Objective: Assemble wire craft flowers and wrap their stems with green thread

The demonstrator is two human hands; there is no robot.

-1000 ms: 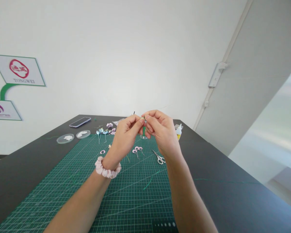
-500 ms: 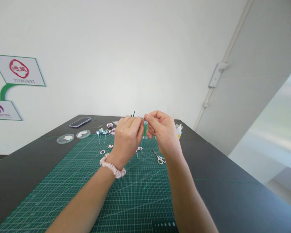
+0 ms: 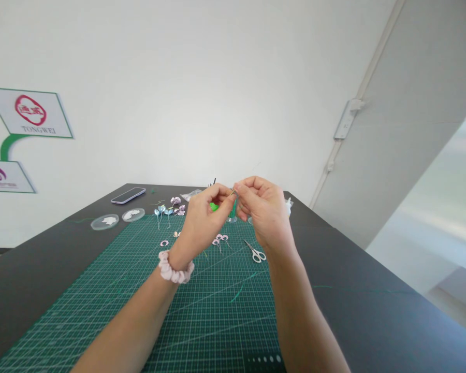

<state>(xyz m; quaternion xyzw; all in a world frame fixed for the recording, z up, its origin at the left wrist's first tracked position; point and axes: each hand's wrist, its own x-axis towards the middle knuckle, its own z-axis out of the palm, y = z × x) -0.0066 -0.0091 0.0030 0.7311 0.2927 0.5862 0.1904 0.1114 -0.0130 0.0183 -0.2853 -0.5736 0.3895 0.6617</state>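
Observation:
Over the far part of the green cutting mat [image 3: 217, 311], both of my hands meet fingertip to fingertip. My left hand [image 3: 207, 215], with a pale pink scrunchie [image 3: 174, 268] on its wrist, pinches a thin yellowish-green strand [image 3: 233, 192] between thumb and fingers. On the strand's other end, the thumb and forefinger of my right hand [image 3: 266, 210] are closed. Fingertips cover most of the strand. Below the hands lie small pink looped petals on wires [image 3: 219, 238], a single pink loop [image 3: 164, 243] and white-handled scissors [image 3: 256, 254].
Blue and lilac wired flowers [image 3: 165, 210] lie at the mat's far left edge. Two shallow clear dishes [image 3: 104, 222] hold white material; behind them is a phone [image 3: 128, 195]. A white bottle [image 3: 288, 205] stands beyond my right hand. Green thread [image 3: 243, 287] lies on the mat.
My left hand has turned and its fingers have opened out from a fist-like curl to a pinch. A bright green item now shows behind it. My right hand has shifted slightly right.

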